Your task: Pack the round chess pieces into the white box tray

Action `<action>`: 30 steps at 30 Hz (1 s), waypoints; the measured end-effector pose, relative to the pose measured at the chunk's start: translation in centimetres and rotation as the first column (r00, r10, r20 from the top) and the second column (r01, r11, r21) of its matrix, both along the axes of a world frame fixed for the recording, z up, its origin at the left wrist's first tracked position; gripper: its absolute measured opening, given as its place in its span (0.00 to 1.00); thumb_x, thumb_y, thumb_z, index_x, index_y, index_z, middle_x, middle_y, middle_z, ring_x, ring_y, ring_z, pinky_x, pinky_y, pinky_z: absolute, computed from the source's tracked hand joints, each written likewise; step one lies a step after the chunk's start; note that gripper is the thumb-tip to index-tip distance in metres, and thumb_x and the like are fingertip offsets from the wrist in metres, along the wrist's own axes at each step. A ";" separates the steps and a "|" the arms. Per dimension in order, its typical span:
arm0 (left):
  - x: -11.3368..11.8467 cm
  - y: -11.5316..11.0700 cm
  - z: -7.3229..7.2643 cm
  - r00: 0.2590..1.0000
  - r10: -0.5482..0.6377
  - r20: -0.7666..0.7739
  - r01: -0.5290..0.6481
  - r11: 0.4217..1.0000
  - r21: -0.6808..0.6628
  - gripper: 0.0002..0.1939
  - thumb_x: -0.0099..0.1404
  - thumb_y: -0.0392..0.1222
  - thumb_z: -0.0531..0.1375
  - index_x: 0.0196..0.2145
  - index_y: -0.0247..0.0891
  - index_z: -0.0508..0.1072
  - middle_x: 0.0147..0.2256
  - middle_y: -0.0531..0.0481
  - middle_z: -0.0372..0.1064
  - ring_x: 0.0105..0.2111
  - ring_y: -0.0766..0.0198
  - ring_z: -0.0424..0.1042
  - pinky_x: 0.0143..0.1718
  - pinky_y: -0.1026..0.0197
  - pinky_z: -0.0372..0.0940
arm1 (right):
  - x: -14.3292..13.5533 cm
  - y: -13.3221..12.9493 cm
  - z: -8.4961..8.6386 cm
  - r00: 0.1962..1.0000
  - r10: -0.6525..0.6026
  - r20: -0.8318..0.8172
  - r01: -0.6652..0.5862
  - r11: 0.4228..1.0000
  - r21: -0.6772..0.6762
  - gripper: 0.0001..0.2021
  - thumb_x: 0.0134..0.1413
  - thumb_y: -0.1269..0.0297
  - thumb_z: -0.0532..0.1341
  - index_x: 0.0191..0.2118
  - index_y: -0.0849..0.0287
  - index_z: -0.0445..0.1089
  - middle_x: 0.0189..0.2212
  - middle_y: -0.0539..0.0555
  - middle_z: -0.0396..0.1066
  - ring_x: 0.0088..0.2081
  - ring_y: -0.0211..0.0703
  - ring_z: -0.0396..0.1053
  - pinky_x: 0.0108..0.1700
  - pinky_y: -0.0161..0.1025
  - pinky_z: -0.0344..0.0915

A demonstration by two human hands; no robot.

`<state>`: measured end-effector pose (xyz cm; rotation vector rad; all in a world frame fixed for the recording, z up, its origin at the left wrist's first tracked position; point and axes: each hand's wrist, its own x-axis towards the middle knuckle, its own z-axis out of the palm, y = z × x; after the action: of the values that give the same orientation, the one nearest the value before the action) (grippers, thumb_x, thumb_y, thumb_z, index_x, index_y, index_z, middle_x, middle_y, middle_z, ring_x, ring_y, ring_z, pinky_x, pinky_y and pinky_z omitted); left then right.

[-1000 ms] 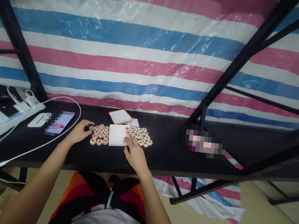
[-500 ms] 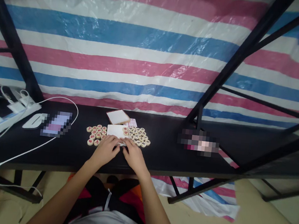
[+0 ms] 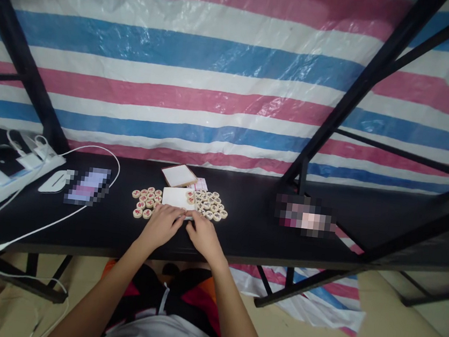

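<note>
A shallow white box (image 3: 175,197) lies on the black table, with a few round xiangqi pieces (image 3: 190,196) in its right side. Over the near edge of the box, my left hand (image 3: 162,224) is closed, its fingers bent down onto it. My right hand (image 3: 203,233) is closed at the box's near right corner, thumb and index finger together at a piece that is mostly hidden. The fingertips of both hands almost meet. Red-marked pieces (image 3: 149,203) are spread left of the box, dark-marked pieces (image 3: 212,206) to its right.
Behind the box are a white-topped lid (image 3: 179,176) and a pink-and-white paper (image 3: 200,184). A phone (image 3: 88,185), a white flat device (image 3: 56,181), a power strip (image 3: 14,180) and a white cable (image 3: 35,228) occupy the left. A blurred object (image 3: 305,216) lies right.
The whole view has shifted slightly. My fingertips have moved a little at the box's near edge; the box and the loose pieces on both sides look unchanged.
</note>
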<state>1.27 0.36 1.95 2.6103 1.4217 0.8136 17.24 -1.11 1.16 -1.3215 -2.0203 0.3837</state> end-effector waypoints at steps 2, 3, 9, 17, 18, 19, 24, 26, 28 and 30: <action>-0.1 0.0 0.0 0.999 -0.005 0.033 0.005 1.000 -0.015 0.15 0.67 0.42 0.49 0.44 0.41 0.72 0.43 0.47 0.73 0.44 0.57 0.68 0.48 0.50 0.56 | 0.1 -0.1 0.1 0.999 0.008 -0.038 -0.008 1.000 -0.004 0.14 0.50 0.75 0.50 0.42 0.57 0.66 0.38 0.53 0.71 0.38 0.41 0.69 0.42 0.36 0.62; -0.2 0.1 0.0 0.999 -0.007 0.050 0.008 1.000 -0.021 0.14 0.67 0.42 0.50 0.45 0.42 0.73 0.43 0.47 0.72 0.45 0.57 0.68 0.49 0.50 0.56 | 0.2 -0.1 0.2 0.999 0.006 -0.054 -0.007 1.000 -0.012 0.15 0.50 0.75 0.50 0.42 0.57 0.66 0.36 0.52 0.71 0.36 0.41 0.69 0.40 0.35 0.62; -0.6 0.5 -0.5 0.995 -0.001 0.096 0.007 0.998 -0.063 0.16 0.64 0.39 0.52 0.47 0.45 0.73 0.47 0.46 0.71 0.48 0.55 0.67 0.51 0.46 0.57 | 0.5 -0.3 0.3 0.994 -0.001 -0.110 -0.005 0.999 -0.053 0.19 0.47 0.74 0.51 0.46 0.57 0.66 0.24 0.48 0.66 0.26 0.38 0.64 0.33 0.33 0.60; -0.7 0.8 -0.8 0.969 -0.010 0.248 0.035 0.995 -0.096 0.15 0.66 0.41 0.52 0.45 0.40 0.73 0.51 0.43 0.67 0.52 0.56 0.66 0.54 0.49 0.59 | 0.5 -0.5 0.5 0.986 0.059 -0.157 -0.070 0.996 -0.062 0.27 0.47 0.75 0.51 0.55 0.54 0.61 0.25 0.46 0.66 0.27 0.36 0.64 0.37 0.33 0.62; -0.7 0.7 -0.7 0.963 -0.019 0.269 0.047 0.994 -0.099 0.15 0.66 0.42 0.51 0.45 0.39 0.74 0.52 0.43 0.67 0.52 0.56 0.65 0.54 0.50 0.60 | 0.5 -0.6 0.6 0.985 0.063 -0.161 -0.074 0.995 -0.064 0.28 0.47 0.75 0.51 0.56 0.54 0.60 0.25 0.46 0.67 0.26 0.35 0.63 0.38 0.33 0.62; -0.7 0.7 -0.6 0.959 -0.029 0.284 0.059 0.993 -0.099 0.15 0.67 0.42 0.50 0.45 0.39 0.74 0.52 0.43 0.66 0.52 0.57 0.65 0.54 0.50 0.60 | 0.5 -0.6 0.7 0.984 0.067 -0.165 -0.079 0.995 -0.066 0.29 0.47 0.75 0.51 0.57 0.54 0.60 0.26 0.47 0.68 0.26 0.35 0.63 0.38 0.33 0.62; -0.7 0.9 -0.9 0.939 -0.029 0.344 0.038 0.999 -0.020 0.14 0.65 0.41 0.52 0.46 0.40 0.71 0.52 0.44 0.67 0.53 0.57 0.65 0.54 0.50 0.61 | 0.5 -0.9 1.0 0.974 0.125 -0.188 -0.143 0.986 -0.087 0.31 0.47 0.75 0.51 0.59 0.53 0.57 0.29 0.48 0.70 0.25 0.33 0.63 0.38 0.33 0.63; -0.7 1.1 -1.2 0.930 -0.029 0.367 0.022 0.999 0.025 0.14 0.64 0.40 0.53 0.47 0.40 0.70 0.52 0.44 0.66 0.52 0.58 0.66 0.53 0.51 0.62 | 0.5 -1.0 1.1 0.969 0.151 -0.193 -0.171 0.981 -0.089 0.32 0.46 0.76 0.51 0.60 0.53 0.56 0.30 0.48 0.71 0.25 0.33 0.63 0.38 0.33 0.64; -0.6 1.2 -1.4 0.925 -0.023 0.380 0.005 0.999 0.049 0.14 0.64 0.39 0.53 0.47 0.40 0.69 0.50 0.44 0.68 0.50 0.59 0.67 0.51 0.53 0.63 | 0.5 -1.1 1.1 0.966 0.173 -0.193 -0.193 0.977 -0.089 0.32 0.46 0.76 0.51 0.60 0.53 0.56 0.32 0.49 0.72 0.26 0.33 0.64 0.38 0.33 0.64; -0.5 1.2 -1.4 0.919 0.014 0.394 -0.037 0.998 0.052 0.13 0.64 0.39 0.53 0.46 0.39 0.69 0.47 0.45 0.70 0.46 0.59 0.70 0.48 0.54 0.65 | 0.4 -1.1 1.1 0.964 0.183 -0.195 -0.203 0.975 -0.089 0.32 0.46 0.76 0.51 0.60 0.53 0.56 0.33 0.49 0.72 0.26 0.33 0.64 0.38 0.33 0.64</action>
<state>0.75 1.53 0.51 2.2867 1.3313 1.3117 17.69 -2.18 2.23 -1.1087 -1.9981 0.6892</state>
